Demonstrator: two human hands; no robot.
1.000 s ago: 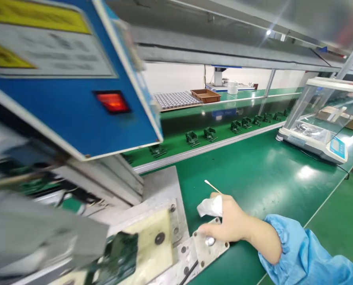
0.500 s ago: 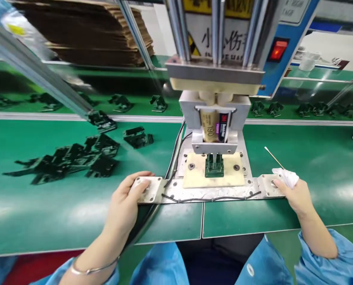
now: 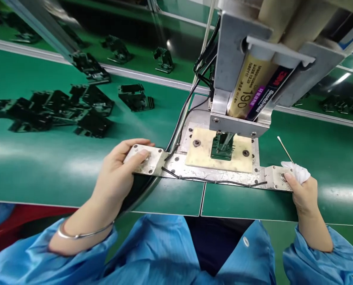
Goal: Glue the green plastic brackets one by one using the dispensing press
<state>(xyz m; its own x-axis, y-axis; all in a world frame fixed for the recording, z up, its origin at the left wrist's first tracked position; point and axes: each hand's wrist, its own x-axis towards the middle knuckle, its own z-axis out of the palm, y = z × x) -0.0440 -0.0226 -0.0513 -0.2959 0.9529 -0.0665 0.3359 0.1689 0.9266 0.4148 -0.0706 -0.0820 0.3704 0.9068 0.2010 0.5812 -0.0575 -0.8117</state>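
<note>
The left hand (image 3: 117,174) rests on the left end of the metal plate (image 3: 206,174), with the thumb pressed on its top and the fingers curled around its edge. The right hand (image 3: 302,194) touches the right end of the same plate; its fingers are closed on a white cloth (image 3: 298,171) and a cotton swab (image 3: 284,148). The plate lies on the green desk (image 3: 46,166), under the glue cartridge (image 3: 250,89). A green part (image 3: 222,146) sits in the beige fixture (image 3: 203,152). Black parts (image 3: 60,109) lie to the left.
</note>
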